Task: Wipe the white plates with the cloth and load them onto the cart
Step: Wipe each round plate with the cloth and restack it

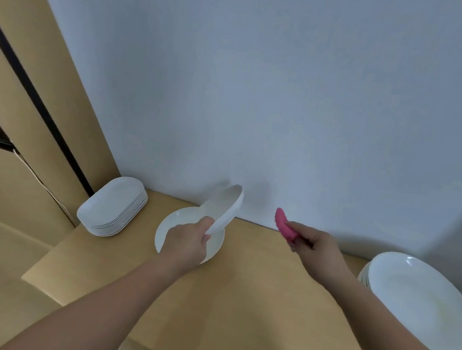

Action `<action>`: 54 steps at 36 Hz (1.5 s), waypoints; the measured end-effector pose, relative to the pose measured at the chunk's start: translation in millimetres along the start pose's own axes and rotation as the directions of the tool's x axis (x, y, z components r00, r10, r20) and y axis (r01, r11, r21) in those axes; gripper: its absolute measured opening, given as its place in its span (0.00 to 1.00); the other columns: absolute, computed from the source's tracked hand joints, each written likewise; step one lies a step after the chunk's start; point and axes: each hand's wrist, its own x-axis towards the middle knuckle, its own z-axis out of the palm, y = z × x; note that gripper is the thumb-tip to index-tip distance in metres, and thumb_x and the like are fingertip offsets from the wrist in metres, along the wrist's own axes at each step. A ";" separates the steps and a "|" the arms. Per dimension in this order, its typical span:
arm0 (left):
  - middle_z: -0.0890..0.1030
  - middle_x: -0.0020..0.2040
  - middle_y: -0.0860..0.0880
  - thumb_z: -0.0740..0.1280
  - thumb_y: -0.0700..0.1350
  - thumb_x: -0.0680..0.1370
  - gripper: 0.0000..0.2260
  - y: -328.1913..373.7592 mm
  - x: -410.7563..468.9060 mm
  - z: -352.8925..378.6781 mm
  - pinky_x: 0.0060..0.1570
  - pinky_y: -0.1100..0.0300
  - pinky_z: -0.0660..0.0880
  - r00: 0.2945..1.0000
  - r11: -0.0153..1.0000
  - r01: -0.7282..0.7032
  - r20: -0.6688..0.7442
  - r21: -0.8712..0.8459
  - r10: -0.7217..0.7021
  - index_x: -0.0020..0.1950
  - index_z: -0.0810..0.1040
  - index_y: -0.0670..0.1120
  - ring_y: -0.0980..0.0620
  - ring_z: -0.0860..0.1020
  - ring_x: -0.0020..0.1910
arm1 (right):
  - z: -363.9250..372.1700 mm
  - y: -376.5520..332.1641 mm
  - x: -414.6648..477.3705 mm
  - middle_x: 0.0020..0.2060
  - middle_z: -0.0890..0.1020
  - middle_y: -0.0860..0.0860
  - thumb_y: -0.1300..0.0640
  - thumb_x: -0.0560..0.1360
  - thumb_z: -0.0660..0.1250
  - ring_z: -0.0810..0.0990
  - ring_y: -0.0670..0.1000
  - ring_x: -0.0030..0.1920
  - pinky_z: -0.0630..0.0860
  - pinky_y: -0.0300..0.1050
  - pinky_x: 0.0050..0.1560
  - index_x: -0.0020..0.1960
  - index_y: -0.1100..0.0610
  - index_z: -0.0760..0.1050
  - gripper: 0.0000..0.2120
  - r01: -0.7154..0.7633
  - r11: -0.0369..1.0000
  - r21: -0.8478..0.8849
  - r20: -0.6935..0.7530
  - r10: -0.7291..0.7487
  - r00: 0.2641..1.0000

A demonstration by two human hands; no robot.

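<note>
A white plate [227,207] is held tilted on edge, its long axis rising far-right, gripped at its near rim by the left hand [187,240] above another plate [166,230] on the counter [239,291]. A pink cloth [284,228] is pinched by the right hand [316,246]; plate stacks [112,208] flank them.

I can make out no writing, label, brand, number or sign on anything in my head view.
</note>
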 end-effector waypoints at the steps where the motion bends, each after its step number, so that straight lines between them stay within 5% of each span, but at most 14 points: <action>1: 0.74 0.34 0.53 0.58 0.45 0.81 0.09 -5.7 -2.0 1.3 0.29 0.57 0.60 1.000 0.999 -0.009 0.018 0.040 0.008 0.61 0.70 0.50 0.48 0.72 0.32 | 3.9 -1.7 0.4 0.35 0.78 0.28 0.67 0.79 0.58 0.76 0.34 0.36 0.67 0.21 0.38 0.64 0.48 0.78 0.21 0.000 1.000 -0.004 0.010 0.000 1.000; 5: 0.67 0.31 0.55 0.59 0.40 0.78 0.09 -28.7 -9.5 9.2 0.25 0.60 0.55 0.994 0.992 -0.043 0.102 0.115 0.031 0.57 0.70 0.50 0.50 0.69 0.29 | 19.4 -6.8 1.0 0.36 0.78 0.28 0.64 0.80 0.58 0.77 0.35 0.37 0.69 0.22 0.39 0.60 0.40 0.78 0.22 -0.006 0.999 -0.046 0.048 0.008 0.999; 12: 0.66 0.30 0.55 0.58 0.36 0.73 0.12 -54.8 -15.3 22.3 0.25 0.59 0.55 0.982 0.976 -0.089 0.179 0.200 0.053 0.54 0.69 0.49 0.49 0.69 0.30 | 39.8 -16.0 -0.7 0.31 0.76 0.28 0.67 0.79 0.58 0.74 0.34 0.32 0.66 0.22 0.35 0.62 0.47 0.79 0.21 -0.014 0.999 -0.049 0.055 0.016 0.998; 21: 0.80 0.48 0.48 0.56 0.36 0.76 0.15 -63.3 -11.1 29.9 0.28 0.58 0.57 0.955 0.953 -0.179 0.276 0.244 0.109 0.61 0.67 0.47 0.45 0.79 0.42 | 54.4 -29.8 -4.6 0.31 0.77 0.28 0.69 0.79 0.58 0.74 0.28 0.37 0.67 0.21 0.37 0.60 0.48 0.79 0.21 -0.027 1.000 -0.002 0.020 0.027 0.999; 28: 0.80 0.49 0.48 0.55 0.35 0.76 0.16 -75.9 -7.8 51.6 0.39 0.56 0.66 0.946 0.956 -0.193 0.301 0.223 0.121 0.62 0.67 0.47 0.45 0.80 0.44 | 62.6 -31.5 -2.6 0.30 0.77 0.32 0.69 0.78 0.59 0.75 0.34 0.36 0.67 0.22 0.39 0.60 0.44 0.78 0.23 -0.013 0.998 -0.069 0.006 0.013 1.000; 37: 0.80 0.48 0.46 0.55 0.34 0.75 0.13 -75.7 -11.2 78.2 0.38 0.55 0.65 0.907 0.940 -0.253 0.395 0.231 0.146 0.57 0.71 0.44 0.46 0.71 0.38 | 71.1 -28.2 -3.7 0.30 0.77 0.32 0.69 0.78 0.57 0.73 0.36 0.31 0.66 0.23 0.34 0.63 0.49 0.79 0.22 -0.082 0.990 -0.115 0.016 0.085 0.996; 48: 0.73 0.46 0.48 0.54 0.34 0.76 0.17 -78.9 -6.6 98.5 0.28 0.59 0.57 0.906 0.945 -0.197 0.416 0.262 0.073 0.64 0.69 0.44 0.49 0.70 0.39 | 69.5 -21.9 -7.2 0.29 0.77 0.30 0.71 0.78 0.58 0.74 0.33 0.31 0.65 0.22 0.34 0.63 0.52 0.79 0.22 -0.124 0.986 -0.111 -0.001 0.124 0.992; 54: 0.76 0.53 0.48 0.54 0.35 0.77 0.19 -79.1 -0.7 102.5 0.35 0.56 0.65 0.897 0.948 -0.174 0.440 0.266 0.041 0.67 0.68 0.45 0.48 0.74 0.43 | 68.7 -15.7 -7.9 0.29 0.76 0.29 0.70 0.78 0.57 0.75 0.31 0.32 0.65 0.22 0.34 0.63 0.50 0.79 0.22 -0.149 0.982 -0.116 0.004 0.151 0.989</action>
